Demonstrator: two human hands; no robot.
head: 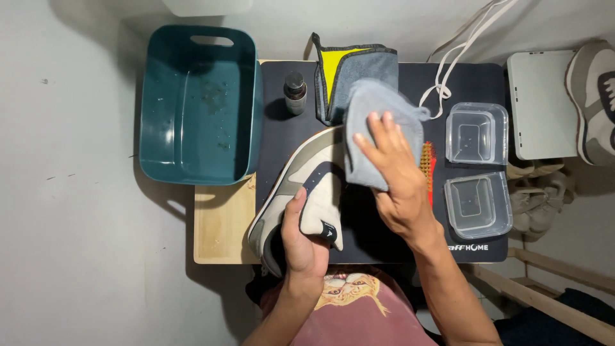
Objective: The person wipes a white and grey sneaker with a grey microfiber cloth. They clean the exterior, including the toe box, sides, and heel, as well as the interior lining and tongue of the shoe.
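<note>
My left hand (303,243) grips the heel end of a beige, grey and navy sneaker (306,179), tilted over a black mat (359,230). My right hand (396,179) presses a grey cloth (377,122) against the toe part of the sneaker. The cloth hides the shoe's front end. An orange-bristled brush (428,168) lies on the mat just right of my right hand.
A teal plastic tub (198,102) stands at the left. A small dark bottle (295,93) and a folded grey-and-yellow cloth (339,67) lie at the back. Two clear plastic containers (477,170) sit at the right, with white laces (448,64), a white box (541,102) and another sneaker (592,99).
</note>
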